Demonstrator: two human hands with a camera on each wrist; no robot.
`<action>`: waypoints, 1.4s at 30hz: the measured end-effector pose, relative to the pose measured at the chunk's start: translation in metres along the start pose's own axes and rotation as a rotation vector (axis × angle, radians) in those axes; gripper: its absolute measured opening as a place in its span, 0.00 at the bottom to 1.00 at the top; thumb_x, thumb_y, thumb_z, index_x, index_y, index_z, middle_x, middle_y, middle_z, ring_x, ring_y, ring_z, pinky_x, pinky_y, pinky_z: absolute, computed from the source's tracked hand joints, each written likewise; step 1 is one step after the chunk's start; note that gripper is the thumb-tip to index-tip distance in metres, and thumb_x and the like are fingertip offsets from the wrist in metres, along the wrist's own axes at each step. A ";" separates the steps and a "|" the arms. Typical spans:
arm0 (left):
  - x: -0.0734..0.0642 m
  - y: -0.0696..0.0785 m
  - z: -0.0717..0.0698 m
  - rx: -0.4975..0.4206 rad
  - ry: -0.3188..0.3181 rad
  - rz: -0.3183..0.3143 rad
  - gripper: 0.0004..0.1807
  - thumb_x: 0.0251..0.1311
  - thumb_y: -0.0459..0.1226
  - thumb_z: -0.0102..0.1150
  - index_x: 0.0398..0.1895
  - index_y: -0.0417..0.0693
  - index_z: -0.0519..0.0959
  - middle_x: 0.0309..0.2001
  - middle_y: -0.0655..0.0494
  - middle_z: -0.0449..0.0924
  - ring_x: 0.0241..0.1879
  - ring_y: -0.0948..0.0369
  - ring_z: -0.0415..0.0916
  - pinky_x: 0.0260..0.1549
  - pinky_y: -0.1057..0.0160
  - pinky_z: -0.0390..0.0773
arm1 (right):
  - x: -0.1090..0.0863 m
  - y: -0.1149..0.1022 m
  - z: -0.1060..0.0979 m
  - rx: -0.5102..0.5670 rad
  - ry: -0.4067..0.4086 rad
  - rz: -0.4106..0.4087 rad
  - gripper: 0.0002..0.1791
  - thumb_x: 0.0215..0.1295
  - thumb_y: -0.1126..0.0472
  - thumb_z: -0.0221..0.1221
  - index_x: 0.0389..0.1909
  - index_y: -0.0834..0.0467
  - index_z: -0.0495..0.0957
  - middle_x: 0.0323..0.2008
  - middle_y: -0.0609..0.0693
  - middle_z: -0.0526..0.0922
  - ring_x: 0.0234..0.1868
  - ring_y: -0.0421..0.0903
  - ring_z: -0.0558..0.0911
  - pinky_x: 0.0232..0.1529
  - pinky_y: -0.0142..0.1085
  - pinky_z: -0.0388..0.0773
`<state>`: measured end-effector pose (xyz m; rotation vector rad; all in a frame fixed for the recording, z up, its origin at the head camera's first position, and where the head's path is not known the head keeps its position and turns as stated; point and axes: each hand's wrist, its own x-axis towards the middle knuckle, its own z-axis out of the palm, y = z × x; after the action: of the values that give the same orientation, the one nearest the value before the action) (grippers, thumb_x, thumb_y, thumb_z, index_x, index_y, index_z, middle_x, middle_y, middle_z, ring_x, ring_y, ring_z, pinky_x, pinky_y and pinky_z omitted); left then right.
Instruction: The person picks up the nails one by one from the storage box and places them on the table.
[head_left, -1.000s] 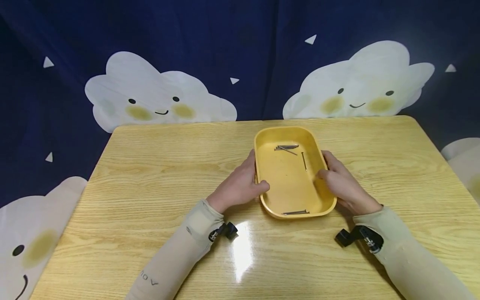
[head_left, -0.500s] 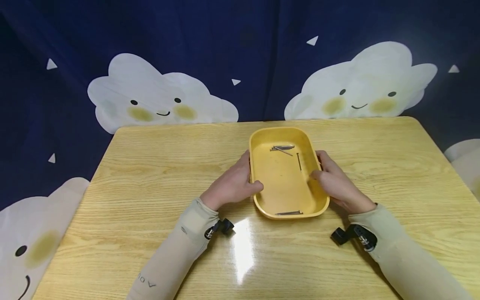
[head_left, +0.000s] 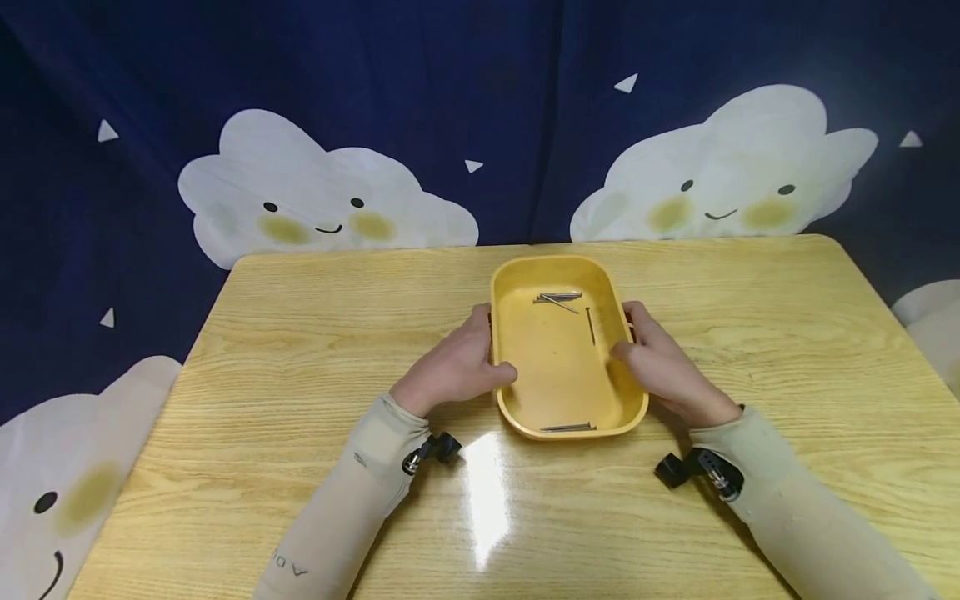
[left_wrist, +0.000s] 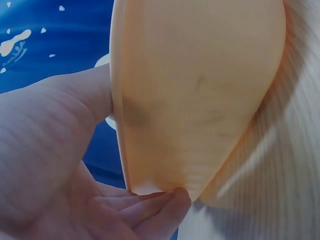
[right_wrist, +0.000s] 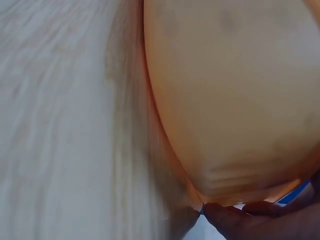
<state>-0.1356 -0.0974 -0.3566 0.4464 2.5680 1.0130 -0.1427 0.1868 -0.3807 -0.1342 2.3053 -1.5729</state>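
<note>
Both forearms are brought in from the lower edge of the head view and angled inward toward a yellow tray (head_left: 555, 367), which is placed over the far middle part of the wood-grained tabletop (head_left: 330, 333). Whether the tray is rested on the surface or slightly raised cannot be told.

The tray is held from both long sides. Its left side is clasped by the left grip (head_left: 457, 367), with the thumb laid over the rim and the fingers kept outside; in the left wrist view, fingertips (left_wrist: 179, 200) are seen pressed to the outer wall. The right side is clasped likewise by the right grip (head_left: 670, 367), the thumb being hooked over the rim.

Inside the tray, a small bunch of nails (head_left: 557, 298) is gathered toward the far end, a single nail (head_left: 590, 326) is laid near the right wall, and a few more nails (head_left: 570, 427) are lined along the near wall.

Dark lettering (head_left: 288, 563) is printed on the left sleeve (head_left: 330, 508); an O can be made out, but the word cannot be read. A smaller mark (head_left: 360, 459) is borne near its cuff. In the left wrist view, pale script (left_wrist: 15, 54) is shown on blue fabric (left_wrist: 55, 35), too blurred to be read.
</note>
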 end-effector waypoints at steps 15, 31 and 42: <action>-0.002 -0.003 -0.005 0.021 -0.002 -0.022 0.49 0.55 0.44 0.65 0.77 0.39 0.53 0.54 0.47 0.76 0.49 0.55 0.76 0.52 0.57 0.79 | 0.004 -0.007 0.001 -0.149 0.056 0.034 0.32 0.73 0.61 0.53 0.73 0.65 0.55 0.72 0.68 0.64 0.58 0.62 0.79 0.51 0.43 0.84; -0.001 -0.004 -0.009 0.036 0.004 -0.043 0.47 0.55 0.46 0.66 0.76 0.42 0.55 0.53 0.49 0.77 0.47 0.55 0.77 0.50 0.57 0.79 | 0.018 -0.012 -0.007 -0.383 0.090 -0.021 0.36 0.73 0.56 0.54 0.77 0.64 0.57 0.73 0.67 0.69 0.66 0.63 0.76 0.65 0.56 0.75; -0.003 -0.005 -0.009 0.039 0.002 -0.040 0.47 0.55 0.46 0.65 0.75 0.42 0.55 0.56 0.47 0.75 0.51 0.55 0.76 0.54 0.56 0.79 | 0.024 -0.013 -0.016 -0.575 0.082 -0.099 0.29 0.71 0.57 0.52 0.70 0.64 0.65 0.59 0.65 0.79 0.58 0.61 0.79 0.61 0.57 0.74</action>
<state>-0.1376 -0.1070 -0.3534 0.4028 2.5914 0.9523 -0.1721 0.1894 -0.3687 -0.3313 2.7898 -0.9234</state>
